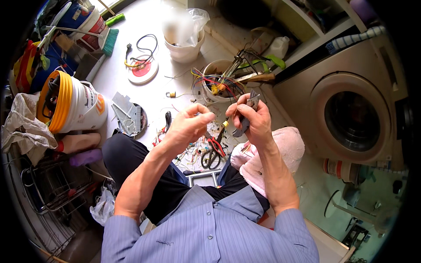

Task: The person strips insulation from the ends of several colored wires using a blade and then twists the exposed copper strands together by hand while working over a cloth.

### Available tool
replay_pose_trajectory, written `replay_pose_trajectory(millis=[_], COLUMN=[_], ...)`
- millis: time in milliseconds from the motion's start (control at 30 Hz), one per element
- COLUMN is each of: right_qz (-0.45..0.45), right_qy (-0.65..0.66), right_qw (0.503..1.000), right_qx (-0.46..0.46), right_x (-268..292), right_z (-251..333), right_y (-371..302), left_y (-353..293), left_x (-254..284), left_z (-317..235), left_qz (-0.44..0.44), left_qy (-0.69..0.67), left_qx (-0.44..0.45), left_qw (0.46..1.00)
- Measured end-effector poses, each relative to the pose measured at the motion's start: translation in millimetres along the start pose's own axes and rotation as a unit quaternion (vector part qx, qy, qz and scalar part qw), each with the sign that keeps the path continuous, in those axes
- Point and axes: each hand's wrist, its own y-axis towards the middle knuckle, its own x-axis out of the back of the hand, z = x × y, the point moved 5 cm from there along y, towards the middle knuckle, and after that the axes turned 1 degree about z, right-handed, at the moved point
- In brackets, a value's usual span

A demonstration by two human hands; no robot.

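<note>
Shirt (206,232): blue, fine stripes. Trousers (131,158): black. Pliers (245,125) in right hand (254,120): grey handles. Scissors (211,158): black loops. Cutters (215,144): red grips. Bucket (72,103): white, orange-yellow rim. Towel (280,153): pink. Washing machine (351,114): silver-grey, dark door. Brush (109,41): teal bristles. Floor (153,17): white.

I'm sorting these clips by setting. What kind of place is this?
Probably a home laundry or utility room used for repair work: a front-loading washing machine, a broom by buckets, and a bowl of wires and tools on the floor.
</note>
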Motion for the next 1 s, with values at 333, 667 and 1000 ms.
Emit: replay_pose_trajectory(millis=[333,667,1000], right_qz=[-0.058,-0.217,-0.271], right_qy=[-0.086,-0.003,0.039], right_qw=[0.994,0.963,0.95], right_qx=[0.027,0.161,0.151], right_x=[6.7,66.5,92.6], right_z=[-13.1,31.6,42.5], right_y=[3.5,5.0,-0.8], left_y=[-0.2,-11.1,-20.4], left_x=[-18.7,-5.5,21.4], left_z=[30.3,23.0,6.5], left_qz=[0.062,0.01,-0.081], left_qy=[0.212,0.13,0.044], left_qx=[0.077,0.051,-0.035], left_qw=[0.972,0.99,0.995])
